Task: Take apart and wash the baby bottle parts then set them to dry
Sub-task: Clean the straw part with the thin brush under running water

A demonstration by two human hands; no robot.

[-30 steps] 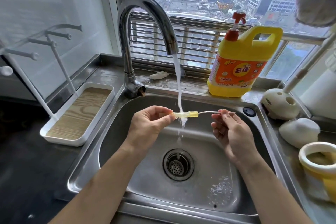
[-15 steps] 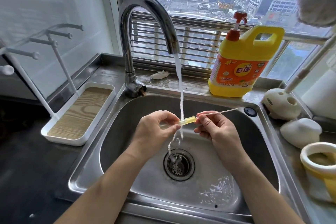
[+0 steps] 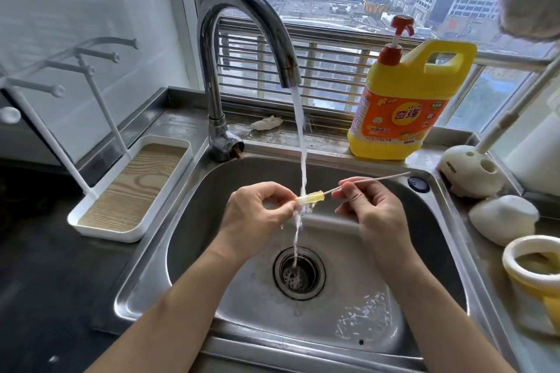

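Note:
A short yellow translucent straw piece (image 3: 310, 198) is held level under the running water from the faucet (image 3: 242, 27). My left hand (image 3: 254, 215) pinches its left end. My right hand (image 3: 366, 209) pinches a thin white brush wire (image 3: 378, 180) that enters the straw piece's right end and sticks out up and to the right. Both hands are over the steel sink (image 3: 194, 221), above the drain (image 3: 298, 271).
A yellow detergent jug (image 3: 406, 103) stands on the sill behind the sink. A white drying rack with a wood-look tray (image 3: 136, 188) is at the left. White holders (image 3: 469, 169) and a yellow-white bottle part (image 3: 533, 263) sit on the right counter.
My right hand slid left along the wire toward the straw piece, then drew back a little to the right. The wire now tilts up to the right. The left hand stayed put.

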